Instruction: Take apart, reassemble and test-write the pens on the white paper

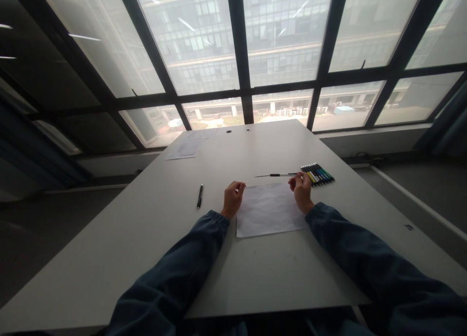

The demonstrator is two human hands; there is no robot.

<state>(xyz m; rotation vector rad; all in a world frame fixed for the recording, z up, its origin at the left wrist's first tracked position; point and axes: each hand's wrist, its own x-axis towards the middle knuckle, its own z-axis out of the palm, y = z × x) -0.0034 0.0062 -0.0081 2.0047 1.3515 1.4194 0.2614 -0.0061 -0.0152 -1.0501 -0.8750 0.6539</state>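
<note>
The thin pen [277, 175] lies flat, its long side running left to right along the surface [146, 238], tip pointing left. It sits just past the far edge of the white paper [268, 209]. The right hand [301, 190] pinches the pen's right end with curled fingers. The left hand [233, 197] rests by the paper's left edge, loosely closed, holding nothing. A row of markers [318, 174] lies just right of the right hand.

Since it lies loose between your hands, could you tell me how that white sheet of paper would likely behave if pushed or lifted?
The white sheet of paper looks thin and flat, so it would probably droop when lifted by one edge. On the smooth table it likely slides easily under a nudge. It seems very light.
</note>
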